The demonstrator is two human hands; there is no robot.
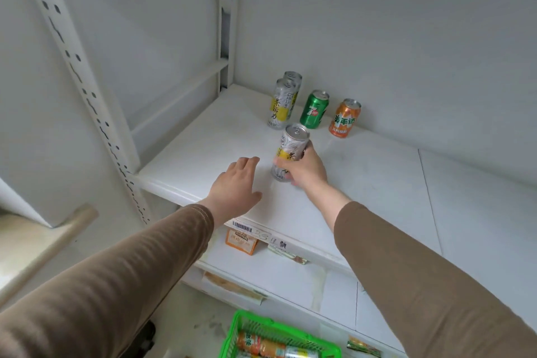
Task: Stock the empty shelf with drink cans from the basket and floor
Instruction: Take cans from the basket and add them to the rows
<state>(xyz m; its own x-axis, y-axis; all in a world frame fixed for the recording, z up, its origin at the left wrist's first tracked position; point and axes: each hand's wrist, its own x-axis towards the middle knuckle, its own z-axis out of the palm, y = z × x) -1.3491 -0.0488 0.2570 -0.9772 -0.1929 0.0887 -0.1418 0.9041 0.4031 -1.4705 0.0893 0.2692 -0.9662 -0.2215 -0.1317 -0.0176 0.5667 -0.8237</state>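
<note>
Gripping a tall silver-and-yellow can [290,151], tilted, low on the white shelf [377,177]: right hand [305,168], fingers curled round its lower body. Left hand [236,183]: fingers straight, holding nothing, just beside. Behind: two matching cans [282,104], 7up can [314,109], orange can [344,118]. Green basket [241,328] below.

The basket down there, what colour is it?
Bright green basket, seen in the head view.
</note>
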